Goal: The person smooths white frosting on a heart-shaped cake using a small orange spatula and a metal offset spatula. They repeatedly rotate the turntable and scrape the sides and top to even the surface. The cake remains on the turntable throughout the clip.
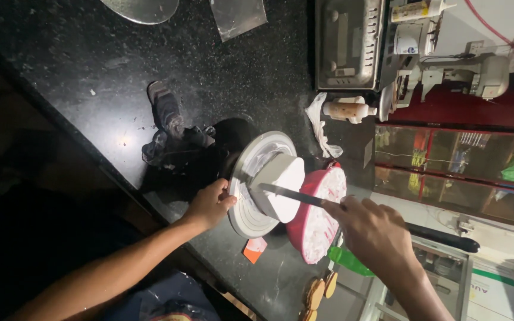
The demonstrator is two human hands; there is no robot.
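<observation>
Our right hand (376,232) is closed around the handle of a long flat metal spatula knife (290,194), its blade lying against the small white iced cake (281,184). Our left hand (212,205) grips the rim of the round grey turntable (245,217) under the cake. We judge the icing soft and easily marked, so we would hold only the turntable. Beyond the blade stands a pink bowl (319,223) with white cream.

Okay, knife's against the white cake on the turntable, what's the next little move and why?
Probably turn the turntable slightly with the left hand, which already grips its rim, while the right hand keeps the knife flat against the cake. The blade rests on the white icing, so turning would smooth it.
</observation>
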